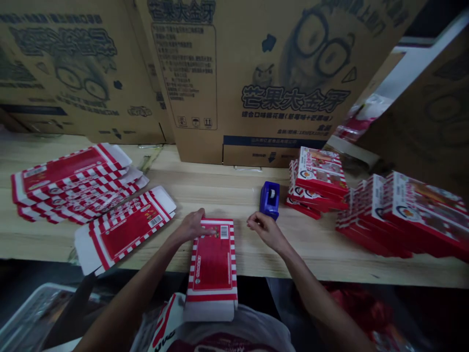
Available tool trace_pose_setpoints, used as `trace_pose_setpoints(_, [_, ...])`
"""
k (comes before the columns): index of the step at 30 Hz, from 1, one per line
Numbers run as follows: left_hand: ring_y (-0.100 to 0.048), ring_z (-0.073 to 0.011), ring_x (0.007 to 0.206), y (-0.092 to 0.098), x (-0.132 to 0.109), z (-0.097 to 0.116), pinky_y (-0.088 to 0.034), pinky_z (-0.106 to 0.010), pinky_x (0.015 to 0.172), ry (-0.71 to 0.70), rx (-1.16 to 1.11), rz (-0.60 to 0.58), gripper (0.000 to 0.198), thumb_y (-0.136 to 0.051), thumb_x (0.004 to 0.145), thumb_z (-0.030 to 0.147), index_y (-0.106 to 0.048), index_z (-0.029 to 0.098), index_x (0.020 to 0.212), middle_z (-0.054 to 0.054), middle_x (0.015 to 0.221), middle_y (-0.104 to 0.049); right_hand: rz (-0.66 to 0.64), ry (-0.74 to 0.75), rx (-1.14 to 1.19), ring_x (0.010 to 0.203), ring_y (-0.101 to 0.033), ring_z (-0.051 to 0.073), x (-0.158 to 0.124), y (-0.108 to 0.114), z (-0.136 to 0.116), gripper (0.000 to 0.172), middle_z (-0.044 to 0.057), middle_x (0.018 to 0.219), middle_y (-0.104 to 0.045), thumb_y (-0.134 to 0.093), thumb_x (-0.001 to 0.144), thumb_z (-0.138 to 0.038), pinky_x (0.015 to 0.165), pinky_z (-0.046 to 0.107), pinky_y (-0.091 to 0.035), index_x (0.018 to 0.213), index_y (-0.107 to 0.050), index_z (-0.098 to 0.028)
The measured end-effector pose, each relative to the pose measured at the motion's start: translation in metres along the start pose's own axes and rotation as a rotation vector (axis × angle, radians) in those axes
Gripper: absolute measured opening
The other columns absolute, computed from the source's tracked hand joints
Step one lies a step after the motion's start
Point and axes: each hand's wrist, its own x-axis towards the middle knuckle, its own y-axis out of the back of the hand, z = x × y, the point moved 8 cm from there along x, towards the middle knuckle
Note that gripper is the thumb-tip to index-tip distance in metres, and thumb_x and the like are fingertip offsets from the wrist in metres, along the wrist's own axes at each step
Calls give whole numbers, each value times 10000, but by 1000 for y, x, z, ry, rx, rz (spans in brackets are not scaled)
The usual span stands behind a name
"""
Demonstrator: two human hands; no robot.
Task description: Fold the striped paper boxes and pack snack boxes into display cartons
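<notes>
A red-and-white striped carton [213, 259] lies in front of me, barcode side up, its near end hanging past the table edge with a white flap showing. My left hand [194, 227] grips its far left corner, thumb across the top face and fingers at the side. To the right of the carton, my right hand [264, 227] is apart from it, thumb and fingertips pinched together; anything between them is too small to make out. Just beyond that hand stands a blue tape dispenser [270, 199] with a small roll in it.
Flattened striped cartons [69, 171] are stacked at the left, with more open-flapped ones [132, 230] beside them. Filled boxes stand in a short pile [318, 171] and a leaning row [421, 210] at the right. Large cardboard cases [274, 73] line the back of the wooden table [176, 171].
</notes>
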Motion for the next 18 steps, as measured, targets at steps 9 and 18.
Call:
trace_pose_setpoints(9, [-596, -139, 646, 12, -9, 43, -451, -231, 591, -153, -784, -46, 359, -704, 715, 418, -641, 112, 892, -27, 766, -655, -844, 218, -220, 622, -441, 113, 68, -39, -99, 207, -34, 647, -516, -605, 774, -293, 600, 224, -357, 618, -565, -163])
trace_pose_setpoints(18, [-581, -115, 593, 18, -9, 59, -451, -214, 578, -125, -1000, -128, 323, -756, 674, 381, -653, 127, 844, 0, 716, -662, -1060, 201, -229, 575, -446, 103, 66, -72, -109, 134, -53, 587, -519, -620, 730, -209, 560, 209, -348, 604, -609, -164])
